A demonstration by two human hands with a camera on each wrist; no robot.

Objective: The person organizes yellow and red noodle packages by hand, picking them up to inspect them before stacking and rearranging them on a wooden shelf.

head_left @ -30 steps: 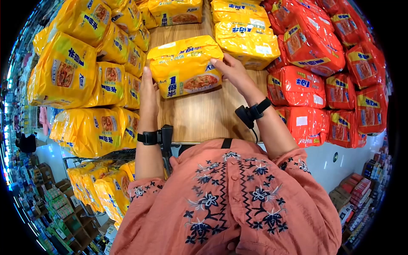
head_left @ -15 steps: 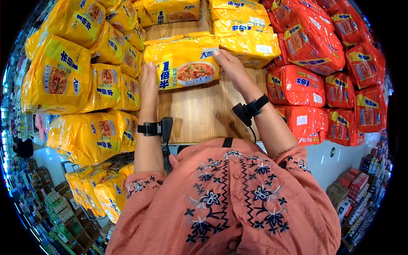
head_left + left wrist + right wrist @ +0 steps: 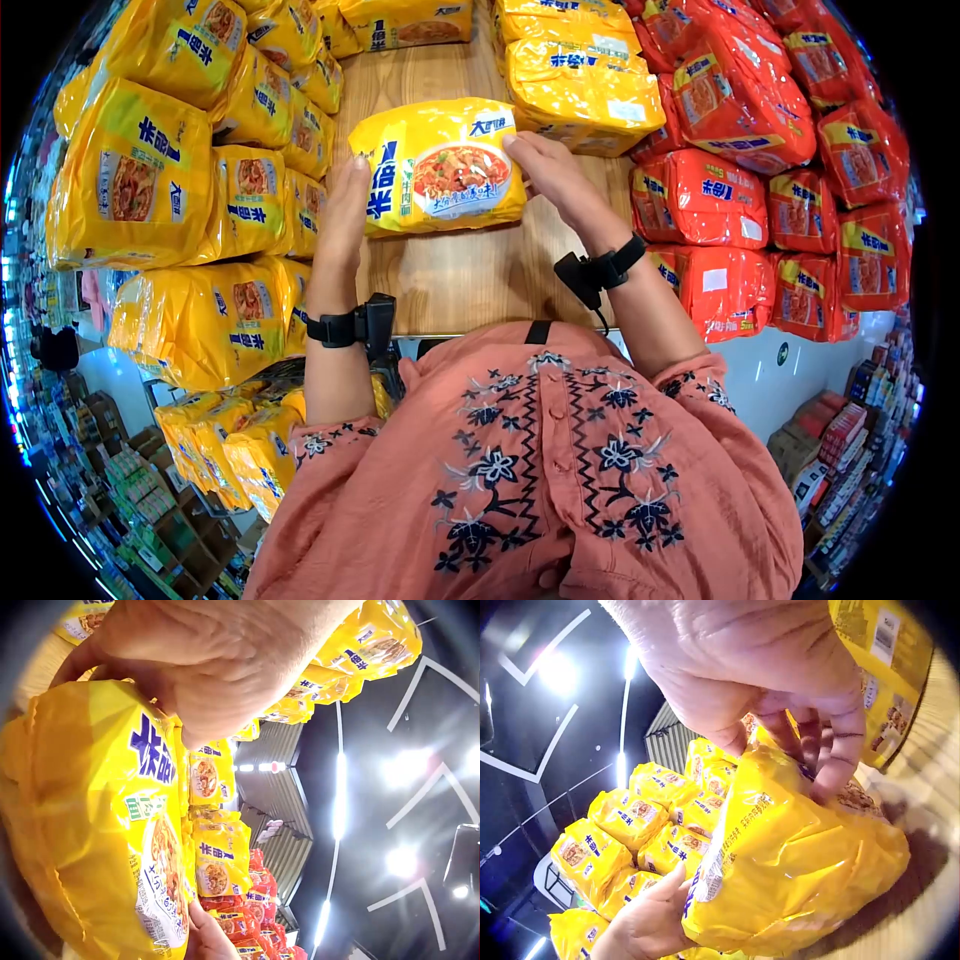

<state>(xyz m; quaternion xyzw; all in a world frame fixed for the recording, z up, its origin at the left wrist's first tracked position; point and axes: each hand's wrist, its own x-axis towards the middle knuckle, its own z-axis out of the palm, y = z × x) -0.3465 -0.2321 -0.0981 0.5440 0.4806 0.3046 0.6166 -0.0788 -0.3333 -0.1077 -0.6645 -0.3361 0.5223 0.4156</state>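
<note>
A yellow multipack of instant noodles (image 3: 440, 208), printed with a bowl of noodles, is held between both hands over the wooden tabletop. Its printed front faces up toward the head camera. My left hand (image 3: 343, 210) grips its left end, thumb at the front edge. At the opposite end, my right hand (image 3: 558, 175) has its thumb at the upper front corner. In the right wrist view the right-hand fingers (image 3: 832, 765) curl over that crinkled end of the pack (image 3: 802, 877). The left wrist view has the pack's printed face (image 3: 97, 787) below the left hand (image 3: 202, 660).
Yellow noodle packs (image 3: 140, 180) are stacked high on the left. More yellow packs (image 3: 585, 95) stand behind the right hand, and another (image 3: 405, 25) lies at the far edge. Red packs (image 3: 710, 200) form a stack on the right. Wooden tabletop (image 3: 440, 290) shows in front.
The noodle pack first rises away from me, then comes back nearer, its printed front turning up to face the head camera. Both hands keep hold of its ends.
</note>
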